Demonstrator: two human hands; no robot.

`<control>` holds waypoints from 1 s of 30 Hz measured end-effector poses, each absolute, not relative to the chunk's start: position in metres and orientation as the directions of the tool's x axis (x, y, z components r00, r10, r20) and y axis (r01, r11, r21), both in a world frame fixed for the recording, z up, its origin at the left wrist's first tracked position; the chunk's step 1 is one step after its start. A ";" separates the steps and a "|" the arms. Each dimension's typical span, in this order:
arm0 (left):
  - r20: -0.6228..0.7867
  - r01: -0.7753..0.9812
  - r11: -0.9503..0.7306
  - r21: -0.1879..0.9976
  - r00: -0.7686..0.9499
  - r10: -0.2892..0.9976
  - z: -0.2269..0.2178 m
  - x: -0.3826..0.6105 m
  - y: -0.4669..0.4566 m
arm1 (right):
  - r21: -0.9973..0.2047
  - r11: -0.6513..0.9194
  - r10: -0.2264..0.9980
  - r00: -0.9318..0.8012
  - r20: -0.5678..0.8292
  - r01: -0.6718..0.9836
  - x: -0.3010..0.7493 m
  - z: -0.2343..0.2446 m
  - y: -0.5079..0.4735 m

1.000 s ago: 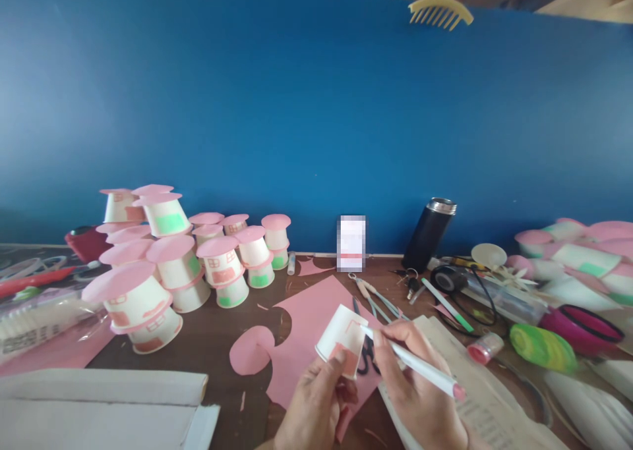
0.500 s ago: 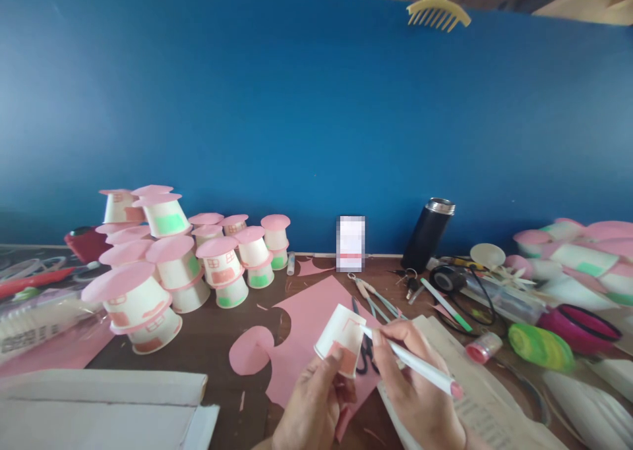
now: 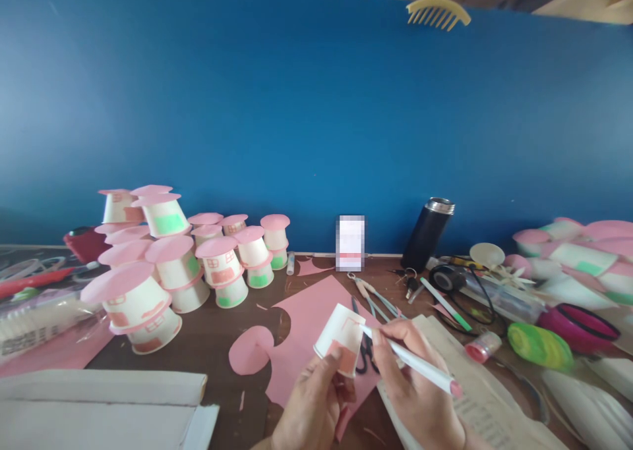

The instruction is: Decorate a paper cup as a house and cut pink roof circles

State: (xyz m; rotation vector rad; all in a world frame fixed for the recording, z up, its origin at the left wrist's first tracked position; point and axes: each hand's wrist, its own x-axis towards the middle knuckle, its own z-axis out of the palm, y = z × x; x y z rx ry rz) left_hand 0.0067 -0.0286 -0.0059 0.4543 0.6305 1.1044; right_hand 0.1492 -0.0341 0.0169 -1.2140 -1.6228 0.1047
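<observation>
Over curve-cut pink paper (image 3: 297,338), the left grip (image 3: 314,397) holds a tapered cup (image 3: 336,328).

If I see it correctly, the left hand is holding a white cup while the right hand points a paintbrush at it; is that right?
Not quite: the right hand points a pen, not a paintbrush, at the cup, as the head view shows. The left hand is indeed holding the cup.

A blue panel (image 3: 297,120) stands behind the dark brown table (image 3: 210,344). Soft light pales the panel's left part.
</observation>
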 end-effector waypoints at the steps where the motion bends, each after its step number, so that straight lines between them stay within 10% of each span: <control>1: -0.242 -0.675 0.392 0.626 0.310 0.920 -0.006 0.007 -0.029 | -0.597 0.476 0.739 0.075 0.670 0.645 0.149 0.017 -0.034; 30: -0.241 -0.664 0.383 0.642 0.300 0.923 -0.010 0.006 -0.029 | -0.562 0.491 0.725 0.046 0.688 0.666 0.147 0.017 -0.035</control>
